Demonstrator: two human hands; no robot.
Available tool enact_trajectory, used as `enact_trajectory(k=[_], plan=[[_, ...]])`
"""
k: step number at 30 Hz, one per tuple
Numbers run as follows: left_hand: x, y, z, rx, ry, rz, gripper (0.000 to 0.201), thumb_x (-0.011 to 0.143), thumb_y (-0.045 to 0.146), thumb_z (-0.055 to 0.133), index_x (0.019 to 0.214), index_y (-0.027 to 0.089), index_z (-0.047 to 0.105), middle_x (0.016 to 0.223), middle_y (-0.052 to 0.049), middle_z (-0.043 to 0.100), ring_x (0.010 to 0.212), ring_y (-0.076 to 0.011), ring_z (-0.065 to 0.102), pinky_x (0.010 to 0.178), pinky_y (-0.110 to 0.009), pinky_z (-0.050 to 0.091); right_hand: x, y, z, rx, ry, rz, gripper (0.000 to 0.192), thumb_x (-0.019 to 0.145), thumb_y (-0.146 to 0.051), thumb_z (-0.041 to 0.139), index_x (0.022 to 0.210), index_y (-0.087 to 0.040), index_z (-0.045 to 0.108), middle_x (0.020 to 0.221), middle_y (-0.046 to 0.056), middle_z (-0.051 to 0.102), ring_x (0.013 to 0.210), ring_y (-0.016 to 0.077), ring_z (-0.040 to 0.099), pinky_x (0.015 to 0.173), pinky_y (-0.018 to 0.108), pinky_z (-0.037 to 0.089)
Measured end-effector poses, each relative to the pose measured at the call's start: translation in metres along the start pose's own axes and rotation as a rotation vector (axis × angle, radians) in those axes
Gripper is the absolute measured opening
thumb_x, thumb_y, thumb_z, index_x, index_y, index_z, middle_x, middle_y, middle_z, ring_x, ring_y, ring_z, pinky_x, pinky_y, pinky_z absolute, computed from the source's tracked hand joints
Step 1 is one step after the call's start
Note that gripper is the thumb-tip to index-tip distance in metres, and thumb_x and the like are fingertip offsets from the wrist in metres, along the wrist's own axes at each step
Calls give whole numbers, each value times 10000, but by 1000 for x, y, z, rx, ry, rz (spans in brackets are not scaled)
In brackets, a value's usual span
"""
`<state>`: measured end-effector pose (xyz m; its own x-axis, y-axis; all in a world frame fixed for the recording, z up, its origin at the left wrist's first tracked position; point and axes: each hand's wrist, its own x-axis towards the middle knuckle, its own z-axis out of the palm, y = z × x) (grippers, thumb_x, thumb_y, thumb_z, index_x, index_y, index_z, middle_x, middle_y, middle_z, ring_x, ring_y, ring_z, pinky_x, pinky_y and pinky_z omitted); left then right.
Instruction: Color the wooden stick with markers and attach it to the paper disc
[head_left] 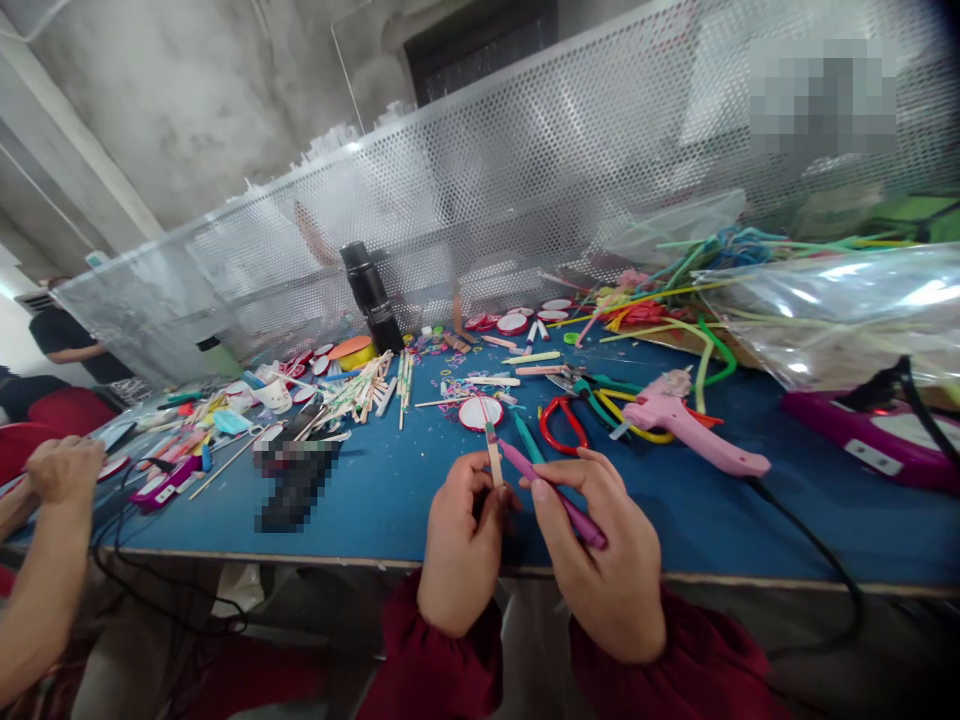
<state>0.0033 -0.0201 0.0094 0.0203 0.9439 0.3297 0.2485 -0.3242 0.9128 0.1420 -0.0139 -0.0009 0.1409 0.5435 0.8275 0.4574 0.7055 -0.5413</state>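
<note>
Between the thumb and fingers of my left hand [466,540] a flat wooden craft stick [495,465] stands nearly upright, its upper end coloured dark. My right hand [604,550] grips a purple marker pen [574,515], whose tip points up and left and is at or very close to the stick; contact is hard to make out. Just beyond the hands lie a teal marker [529,438] and a round white disc with a red rim [481,413]. Red-handled pliers [562,425] rest to the right of them.
A pink glue gun [686,425] with a black cord lies at right, near a purple power strip [877,435]. A black bottle [373,300] stands by the perforated metal screen [480,220]. Loose sticks [375,385] lie left of centre. Another person's hand [66,468] is at far left.
</note>
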Motion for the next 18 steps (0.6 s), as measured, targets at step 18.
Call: enact_trajectory(k=[18], plan=[[-1, 0, 1, 1, 12, 0, 213, 1008, 347, 551, 1134, 192, 623, 877, -37, 697, 749, -154, 623, 693, -253, 461, -1, 0, 0, 7, -4, -13, 87, 933, -166, 606, 974, -241, 627, 854, -11, 710, 764, 162, 675, 1037, 456, 439]])
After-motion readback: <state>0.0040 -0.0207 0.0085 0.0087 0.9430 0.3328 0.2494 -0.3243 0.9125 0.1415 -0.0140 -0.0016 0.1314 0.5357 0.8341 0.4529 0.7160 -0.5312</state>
